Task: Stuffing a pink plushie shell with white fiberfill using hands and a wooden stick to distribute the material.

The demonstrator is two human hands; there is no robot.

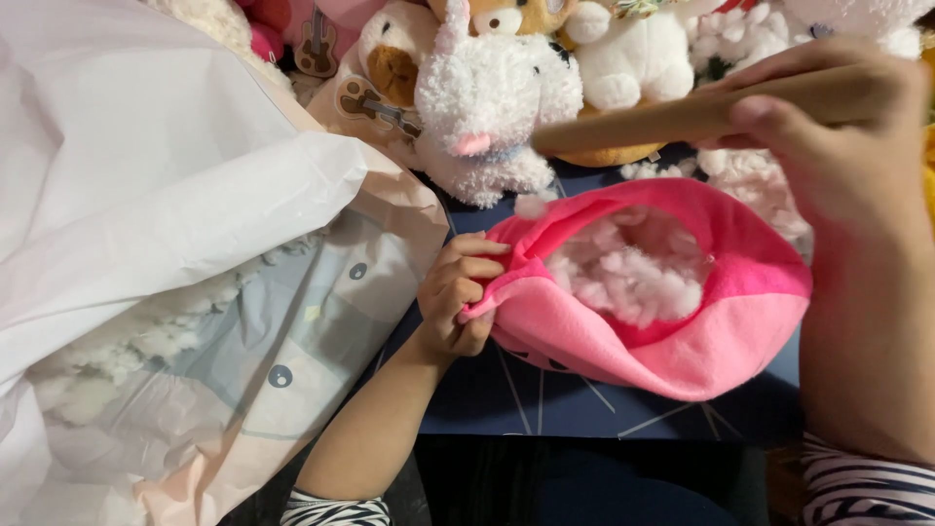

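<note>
Left hand (456, 297): fingers curled and clenched on the left rim of the pink plush shell (672, 312), pinching the fabric edge and holding the opening wide.
Right hand (838, 127): raised above and to the right of the shell, fingers and thumb wrapped round a wooden stick (682, 115); grip closed on its thick end.
Wooden stick: runs leftward from the right hand, nearly level, its free tip over the far rim of the shell, just in front of the white plush dog.
Pink plush shell: lies between the two hands on a dark blue mat (506, 390); mouth open upward, darker pink at the far rim, paler pink on the near side.
Stuffing (628, 273): white fluffy clumps inside the shell, filling the hollow below the stick's tip; one loose tuft on the rim near the left hand.
Sleeves: striped black-and-white cuffs on both forearms at the bottom edge.
Left of the left hand: big translucent plastic bag (175, 244), crumpled, with more white stuffing showing through it.
Beyond the hands: white plush dog (487, 97) with a pink tongue, just past the shell; a row of other soft toys (623, 49) behind it, white and tan, packed close together.
</note>
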